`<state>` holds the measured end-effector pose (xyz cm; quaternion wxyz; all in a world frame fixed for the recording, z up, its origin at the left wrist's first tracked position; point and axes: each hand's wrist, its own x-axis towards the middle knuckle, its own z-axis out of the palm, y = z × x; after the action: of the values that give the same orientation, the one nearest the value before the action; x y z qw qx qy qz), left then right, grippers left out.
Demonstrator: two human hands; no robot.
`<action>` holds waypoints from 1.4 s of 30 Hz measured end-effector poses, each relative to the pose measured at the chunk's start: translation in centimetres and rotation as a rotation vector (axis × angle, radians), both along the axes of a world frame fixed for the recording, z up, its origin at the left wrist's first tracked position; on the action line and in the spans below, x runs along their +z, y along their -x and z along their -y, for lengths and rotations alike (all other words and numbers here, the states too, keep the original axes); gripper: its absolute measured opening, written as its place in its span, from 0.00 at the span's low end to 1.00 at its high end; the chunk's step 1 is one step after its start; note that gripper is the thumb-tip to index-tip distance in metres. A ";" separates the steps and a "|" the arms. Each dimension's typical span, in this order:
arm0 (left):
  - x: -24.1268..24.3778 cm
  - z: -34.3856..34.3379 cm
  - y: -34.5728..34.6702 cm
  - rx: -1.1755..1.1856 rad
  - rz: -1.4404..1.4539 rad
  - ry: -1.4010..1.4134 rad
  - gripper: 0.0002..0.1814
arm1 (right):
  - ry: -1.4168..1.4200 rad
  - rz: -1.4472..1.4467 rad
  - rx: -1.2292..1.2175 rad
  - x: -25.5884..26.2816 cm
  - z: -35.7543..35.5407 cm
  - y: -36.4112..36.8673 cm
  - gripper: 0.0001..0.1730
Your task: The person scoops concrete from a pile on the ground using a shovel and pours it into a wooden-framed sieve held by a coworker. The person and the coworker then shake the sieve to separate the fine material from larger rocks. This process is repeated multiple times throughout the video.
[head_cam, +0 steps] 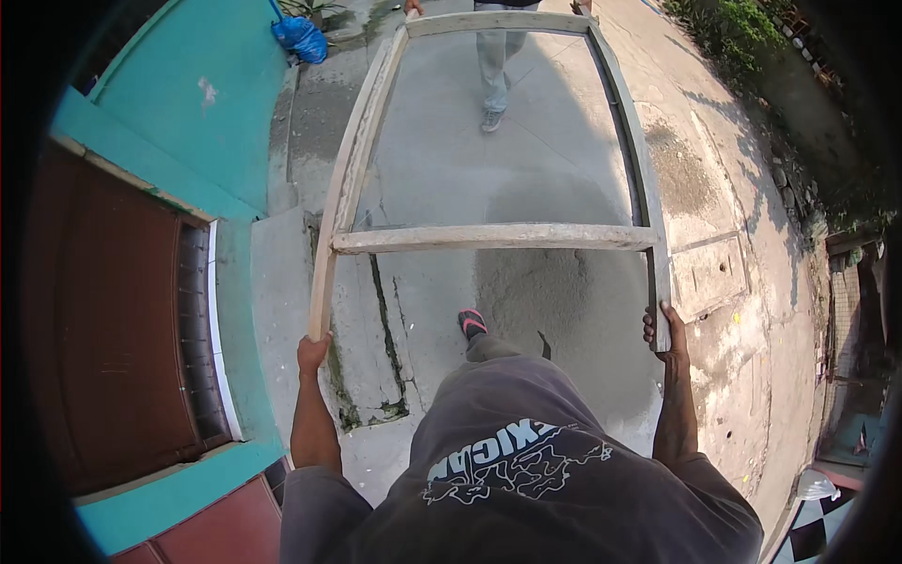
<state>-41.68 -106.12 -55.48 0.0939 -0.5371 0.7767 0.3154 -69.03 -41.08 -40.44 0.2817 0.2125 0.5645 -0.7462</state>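
Note:
A wooden-framed mesh screen (493, 238) stretches out in front of me, its two long side rails ending in handles. My left hand (313, 352) grips the end of the left rail, and my right hand (666, 331) is closed round the end of the right rail. Fine mesh or a similar see-through sheet fills the far section; the near section between the rails is open. At the far end another person's hand (414, 7) holds the frame's left corner, and part of a second hand shows at the right corner. The screen's surface carries no visible load.
A teal wall (204, 106) with a brown shutter (113, 317) runs along the left. A blue plastic bag (301, 39) lies beyond it. Cracks and a groove (384, 310) mark the concrete. A concrete cover (708, 275) and plants (740, 35) are at the right.

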 end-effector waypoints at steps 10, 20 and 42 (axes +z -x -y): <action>-4.8 -21.7 -14.3 0.032 -0.073 -0.121 0.24 | -0.164 0.055 0.030 1.2 -18.5 -9.3 0.23; -1.6 -40.8 -27.6 0.153 -0.043 -0.113 0.24 | -0.564 0.334 0.342 -2.3 -36.6 -17.0 0.22; -4.0 -78.7 -43.3 0.357 0.133 -0.193 0.28 | -0.751 0.293 0.421 -11.0 -71.0 -21.6 0.16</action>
<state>1.57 -27.43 -59.46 0.1385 -0.6744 0.6275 0.3636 -47.43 29.91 -51.49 0.4075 0.2837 0.7811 -0.3785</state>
